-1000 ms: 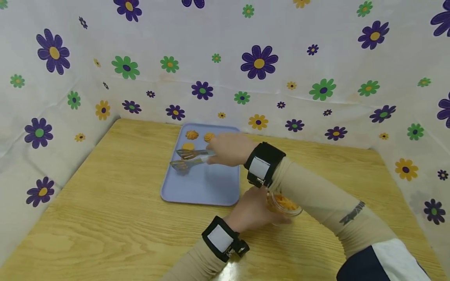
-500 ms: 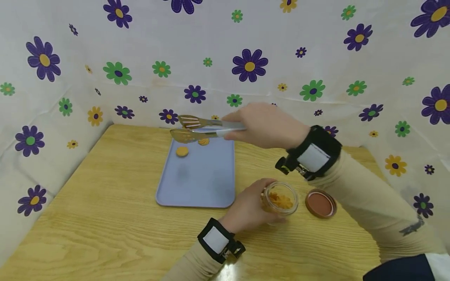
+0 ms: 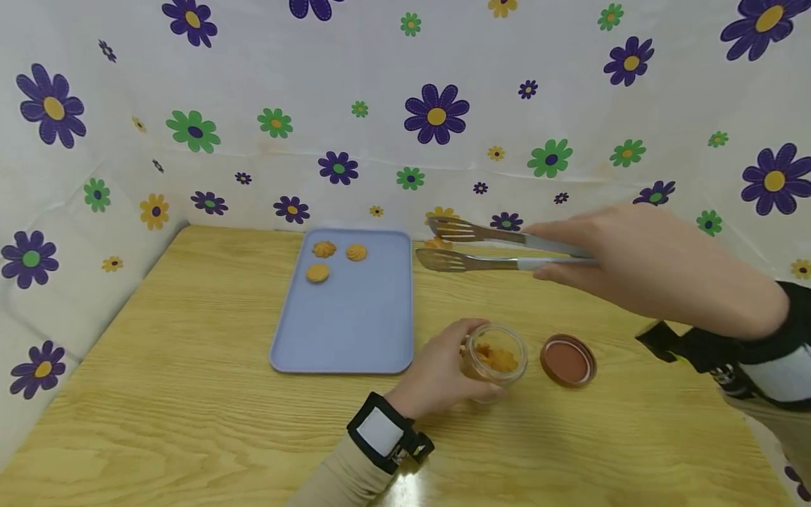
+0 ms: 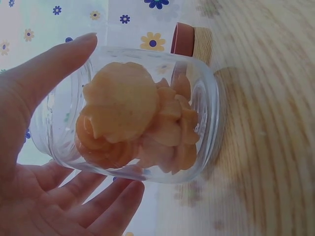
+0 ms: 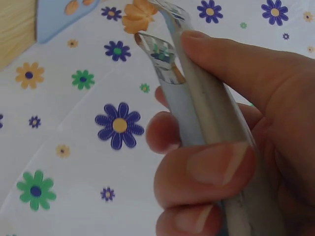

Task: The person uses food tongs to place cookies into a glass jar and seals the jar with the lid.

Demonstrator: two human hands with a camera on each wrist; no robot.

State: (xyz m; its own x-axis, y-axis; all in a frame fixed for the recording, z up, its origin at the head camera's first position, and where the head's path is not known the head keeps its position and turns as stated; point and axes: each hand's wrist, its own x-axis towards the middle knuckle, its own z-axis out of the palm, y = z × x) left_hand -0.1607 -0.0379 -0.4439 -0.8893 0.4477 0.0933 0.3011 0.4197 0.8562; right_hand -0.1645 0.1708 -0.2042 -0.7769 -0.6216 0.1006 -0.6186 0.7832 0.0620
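My left hand (image 3: 443,370) is curled round a clear glass jar (image 4: 206,88) standing on the table. Several ridged, swirl-shaped cookies (image 4: 123,101) lie inside it, seen through the glass in the left wrist view. My right hand (image 3: 659,260) grips a pair of metal tongs (image 3: 507,262) by the handles, raised at the right, above and behind the jar. Between the slotted tips is an orange scalloped cookie (image 5: 138,15). On the blue tray (image 3: 348,324), 3 cookies (image 3: 324,248) sit near its far left corner.
A brown lid (image 3: 569,360) lies on the table just right of the jar. The wood table (image 3: 158,366) meets white flower-print cloth (image 3: 374,84) at the back and sides.
My right hand has lifted the tongs from over the tray and swung them to the right. The lid has come into view. My left hand stays at the jar.
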